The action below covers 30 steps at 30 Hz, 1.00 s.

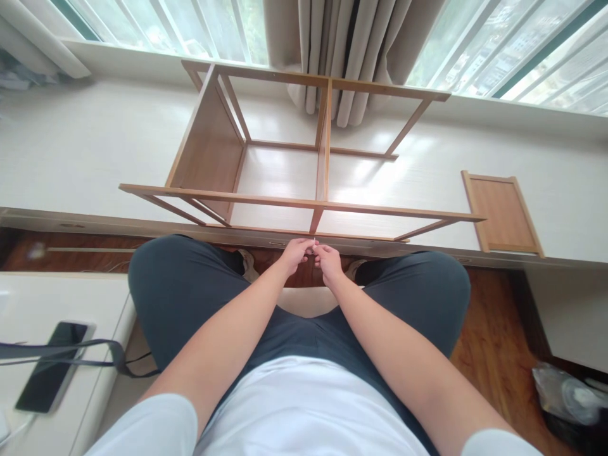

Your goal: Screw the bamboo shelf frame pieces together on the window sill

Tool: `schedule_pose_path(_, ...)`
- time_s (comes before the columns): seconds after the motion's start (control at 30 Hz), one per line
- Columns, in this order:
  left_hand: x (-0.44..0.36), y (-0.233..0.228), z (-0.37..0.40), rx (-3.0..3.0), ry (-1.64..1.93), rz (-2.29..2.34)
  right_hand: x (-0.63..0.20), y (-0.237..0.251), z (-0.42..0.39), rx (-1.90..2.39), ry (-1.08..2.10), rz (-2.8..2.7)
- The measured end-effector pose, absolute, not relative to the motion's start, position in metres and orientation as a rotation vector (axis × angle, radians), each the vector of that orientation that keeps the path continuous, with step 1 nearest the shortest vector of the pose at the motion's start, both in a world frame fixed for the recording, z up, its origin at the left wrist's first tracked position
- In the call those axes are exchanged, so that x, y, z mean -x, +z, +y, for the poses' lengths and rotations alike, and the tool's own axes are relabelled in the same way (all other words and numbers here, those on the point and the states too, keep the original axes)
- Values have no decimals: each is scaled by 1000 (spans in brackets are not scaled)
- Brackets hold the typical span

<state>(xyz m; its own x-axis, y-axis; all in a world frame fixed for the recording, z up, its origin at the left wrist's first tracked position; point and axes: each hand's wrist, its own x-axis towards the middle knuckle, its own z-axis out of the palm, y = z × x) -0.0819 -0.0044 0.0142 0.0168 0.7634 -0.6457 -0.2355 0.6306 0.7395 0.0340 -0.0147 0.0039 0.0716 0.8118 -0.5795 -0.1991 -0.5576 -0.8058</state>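
My left hand (297, 254) and my right hand (327, 261) meet over my lap, just in front of the ledge's edge. Their fingertips pinch together around a small, thin, pale piece (314, 241), too small to name for certain. Close beyond them lies a wooden shelf frame (256, 198) on its side, apart from my hands. One brown panel (211, 136) is fitted at its left part, and a divider (323, 149) crosses its middle. Off to the right, a separate wooden shelf panel (503, 214) rests flat.
The frame stands on a white window ledge (85, 145) with curtains (332, 50) behind it. At my left, a white cabinet top (109, 297) bears a phone (52, 367) and a dark strap (102, 345). A plastic bag (565, 392) is low on the right.
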Motion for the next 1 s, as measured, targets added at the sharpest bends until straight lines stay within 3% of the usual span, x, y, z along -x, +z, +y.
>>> schedule_pose_path(1.0, 84, 11, -4, -510, 839, 1335, -34, 4, -13, 1559, 1599, -678)
